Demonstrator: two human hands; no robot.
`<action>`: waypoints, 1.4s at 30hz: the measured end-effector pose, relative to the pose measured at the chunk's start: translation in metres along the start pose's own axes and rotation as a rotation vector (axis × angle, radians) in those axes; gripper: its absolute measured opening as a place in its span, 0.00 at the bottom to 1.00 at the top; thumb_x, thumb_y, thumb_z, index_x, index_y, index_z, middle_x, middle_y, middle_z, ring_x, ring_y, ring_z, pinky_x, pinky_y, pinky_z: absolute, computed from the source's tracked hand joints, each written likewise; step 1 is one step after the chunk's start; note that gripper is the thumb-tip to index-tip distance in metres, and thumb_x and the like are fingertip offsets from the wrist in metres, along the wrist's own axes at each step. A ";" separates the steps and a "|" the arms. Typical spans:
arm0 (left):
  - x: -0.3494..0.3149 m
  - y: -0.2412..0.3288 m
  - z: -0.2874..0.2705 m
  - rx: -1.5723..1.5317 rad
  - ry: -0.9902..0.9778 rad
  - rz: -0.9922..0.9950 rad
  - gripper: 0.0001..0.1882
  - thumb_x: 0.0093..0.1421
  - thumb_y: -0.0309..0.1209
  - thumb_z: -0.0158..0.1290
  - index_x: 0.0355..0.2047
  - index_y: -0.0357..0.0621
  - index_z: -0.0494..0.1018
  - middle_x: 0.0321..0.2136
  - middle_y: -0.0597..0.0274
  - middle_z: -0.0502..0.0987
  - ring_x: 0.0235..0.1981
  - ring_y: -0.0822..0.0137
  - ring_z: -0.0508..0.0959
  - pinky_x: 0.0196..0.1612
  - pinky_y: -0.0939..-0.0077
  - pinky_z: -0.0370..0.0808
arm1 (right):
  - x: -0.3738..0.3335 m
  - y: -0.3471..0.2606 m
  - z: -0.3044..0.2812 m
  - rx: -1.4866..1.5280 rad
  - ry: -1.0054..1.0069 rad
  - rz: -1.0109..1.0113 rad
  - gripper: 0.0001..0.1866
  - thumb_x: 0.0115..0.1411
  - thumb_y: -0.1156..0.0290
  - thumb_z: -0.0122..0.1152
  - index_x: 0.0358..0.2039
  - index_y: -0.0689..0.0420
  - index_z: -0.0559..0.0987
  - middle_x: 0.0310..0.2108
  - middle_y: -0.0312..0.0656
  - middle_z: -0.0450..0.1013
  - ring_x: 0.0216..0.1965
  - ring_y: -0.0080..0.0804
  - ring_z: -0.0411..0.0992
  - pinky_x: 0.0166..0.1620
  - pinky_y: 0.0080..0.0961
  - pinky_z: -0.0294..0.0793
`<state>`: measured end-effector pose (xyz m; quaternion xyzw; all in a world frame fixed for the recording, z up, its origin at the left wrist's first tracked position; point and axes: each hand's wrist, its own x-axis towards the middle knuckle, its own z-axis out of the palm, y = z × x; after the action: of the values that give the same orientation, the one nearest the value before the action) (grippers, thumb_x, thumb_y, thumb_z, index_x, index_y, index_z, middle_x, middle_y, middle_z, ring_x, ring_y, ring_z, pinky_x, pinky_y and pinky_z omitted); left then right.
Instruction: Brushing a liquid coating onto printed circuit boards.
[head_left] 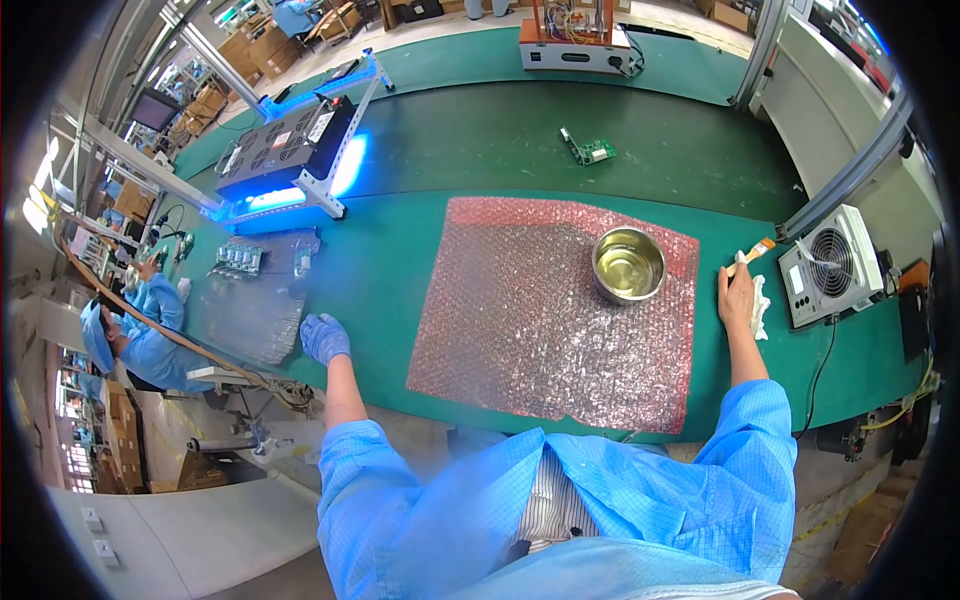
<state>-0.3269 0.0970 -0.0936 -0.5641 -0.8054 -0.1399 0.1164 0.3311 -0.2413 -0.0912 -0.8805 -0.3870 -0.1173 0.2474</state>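
My bare right hand [737, 298] is closed around the handle of a small brush [762, 247] with an orange-tan head, which points up and to the right. Beside and partly under that hand lies a crumpled white cloth [760, 308]. Far to the left, my left hand [325, 340] in a blue-purple glove rests at the table, its fingers curled; whatever they hold, if anything, is hidden. Between my hands a sheet of pinkish bubble wrap [540, 330] is spread out. A round metal bowl [628, 265] with yellowish clear liquid stands on its upper right part.
Green circuit boards [238, 260] lie on clear bubble wrap [250, 315] at left. Behind it stands a fan unit [285, 150] with glowing blue light. Another board [592, 151] is farther back. A white fan box [833, 265] is at right. A co-worker [150, 330] sits at left.
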 end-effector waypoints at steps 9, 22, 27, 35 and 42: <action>-0.001 0.003 -0.003 0.000 -0.020 -0.009 0.22 0.61 0.42 0.40 0.48 0.39 0.67 0.50 0.50 0.69 0.52 0.55 0.68 0.54 0.63 0.64 | -0.001 0.003 0.001 0.003 0.018 -0.012 0.22 0.56 0.68 0.52 0.50 0.62 0.65 0.38 0.54 0.69 0.40 0.51 0.68 0.45 0.39 0.66; 0.000 0.004 -0.002 0.004 -0.036 -0.013 0.20 0.60 0.41 0.41 0.46 0.40 0.67 0.48 0.51 0.70 0.51 0.56 0.68 0.53 0.62 0.64 | 0.001 -0.003 -0.004 0.022 -0.067 0.059 0.23 0.56 0.66 0.53 0.51 0.62 0.65 0.40 0.56 0.69 0.42 0.52 0.68 0.46 0.38 0.66; 0.000 0.003 -0.002 -0.004 -0.019 -0.001 0.20 0.60 0.41 0.41 0.46 0.40 0.67 0.48 0.50 0.70 0.51 0.55 0.68 0.53 0.62 0.64 | 0.000 -0.002 -0.005 0.023 -0.035 0.033 0.23 0.56 0.65 0.53 0.50 0.63 0.66 0.39 0.56 0.69 0.41 0.52 0.68 0.45 0.39 0.67; 0.000 -0.001 0.006 -0.003 0.077 0.001 0.19 0.60 0.40 0.42 0.44 0.39 0.68 0.46 0.50 0.71 0.50 0.55 0.69 0.52 0.62 0.66 | 0.000 0.003 0.001 0.025 0.013 -0.002 0.24 0.57 0.63 0.53 0.50 0.62 0.65 0.39 0.57 0.69 0.41 0.53 0.68 0.45 0.40 0.66; 0.000 0.000 0.004 -0.014 0.030 0.022 0.19 0.60 0.40 0.42 0.44 0.39 0.68 0.46 0.50 0.71 0.49 0.55 0.69 0.51 0.62 0.66 | 0.000 -0.001 -0.005 -0.014 -0.070 0.053 0.25 0.61 0.59 0.47 0.53 0.63 0.62 0.40 0.58 0.68 0.42 0.55 0.67 0.45 0.41 0.65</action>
<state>-0.3271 0.0980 -0.0970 -0.5717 -0.7962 -0.1528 0.1259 0.3303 -0.2433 -0.0869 -0.8957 -0.3711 -0.0825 0.2308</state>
